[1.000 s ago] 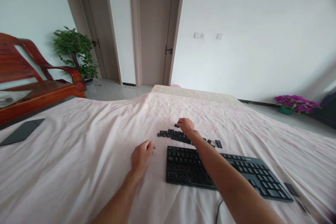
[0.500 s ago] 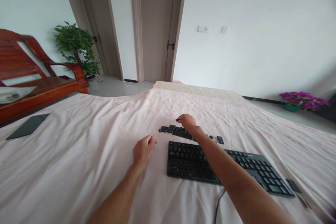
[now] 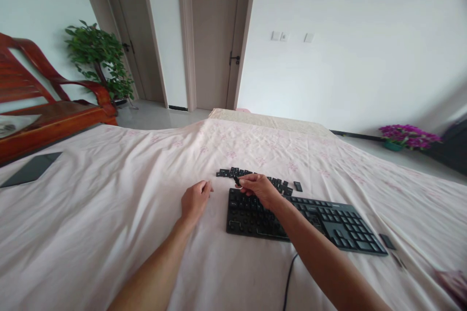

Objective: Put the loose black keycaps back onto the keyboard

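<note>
My right hand (image 3: pixel 260 188) pinches a small black keycap (image 3: pixel 237 181) between thumb and fingers, just above the top left corner of a black keyboard (image 3: pixel 352 226). The keyboard's left part shows bare key posts where keycaps are off; its right part still carries keys. Behind it lies a row of loose keycaps (image 3: pixel 233 172), partly hidden by my right hand. My left hand (image 3: pixel 196 199) rests on the cloth left of the keyboard, fingers curled closed, with nothing visible in them.
A pale flowered cloth (image 3: pixel 146 194) covers the surface in folds. A dark flat tablet-like object (image 3: pixel 32 169) lies at the left. Right of the keyboard are a small black piece (image 3: pixel 386 241) and a thin tool (image 3: pixel 399 260). The keyboard cable (image 3: pixel 290 277) runs toward me.
My right hand has come back from beyond the loose keycaps to the keyboard's top left corner, carrying the keycap. My left hand stays nearly in place. The view has shifted slightly.
</note>
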### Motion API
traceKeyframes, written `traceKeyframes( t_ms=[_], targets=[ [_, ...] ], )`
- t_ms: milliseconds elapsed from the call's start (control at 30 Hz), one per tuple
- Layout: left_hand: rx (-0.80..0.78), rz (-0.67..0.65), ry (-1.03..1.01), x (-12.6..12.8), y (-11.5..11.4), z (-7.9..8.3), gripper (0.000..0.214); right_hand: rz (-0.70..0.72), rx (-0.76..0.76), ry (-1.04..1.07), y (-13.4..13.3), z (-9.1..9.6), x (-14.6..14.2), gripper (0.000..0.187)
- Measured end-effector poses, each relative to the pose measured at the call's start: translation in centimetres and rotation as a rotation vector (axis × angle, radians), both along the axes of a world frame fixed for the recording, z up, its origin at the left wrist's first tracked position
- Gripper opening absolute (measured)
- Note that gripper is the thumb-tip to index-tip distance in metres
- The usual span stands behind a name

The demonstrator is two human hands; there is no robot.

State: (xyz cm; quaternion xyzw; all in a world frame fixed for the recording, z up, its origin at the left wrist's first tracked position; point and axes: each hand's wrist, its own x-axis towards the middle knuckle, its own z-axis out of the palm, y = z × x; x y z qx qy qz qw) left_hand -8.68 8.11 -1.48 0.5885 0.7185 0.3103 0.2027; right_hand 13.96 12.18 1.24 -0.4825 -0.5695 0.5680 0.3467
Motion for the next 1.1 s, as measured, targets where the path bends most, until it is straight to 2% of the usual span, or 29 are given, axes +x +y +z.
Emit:
traceKeyframes(
  t_ms=[267,400,500,633,700,867,1100],
  targets=[
    [-0.007,-0.009,0.025,0.1,-0.2,0.4,0.042,-0.005,0.0,-0.016,-2.0,1.1,0.2,0.043],
    [-0.013,-0.009,0.029,0.2,-0.4,0.7,0.042,-0.052,0.091,-0.115,-3.7,0.9,0.0,0.039],
    [-0.022,-0.013,0.034,0.2,-0.6,0.9,0.04,-0.069,0.283,-0.259,-5.2,0.6,0.0,0.026],
    [-0.03,-0.007,0.042,0.3,-0.6,1.1,0.04,-0.01,0.715,-0.52,-7.0,0.0,0.2,0.015],
    [-0.03,-0.004,0.042,0.3,-0.6,1.1,0.04,0.032,0.858,-0.654,-7.6,-0.3,0.3,0.015],
    [-0.023,-0.007,0.041,0.3,-0.7,1.0,0.04,0.096,1.039,-0.875,-8.2,-0.9,0.0,0.014],
    [-0.02,-0.022,0.04,0.1,-0.6,0.7,0.04,0.142,1.168,-0.947,-8.3,-0.9,-0.8,0.016]
  ],
)
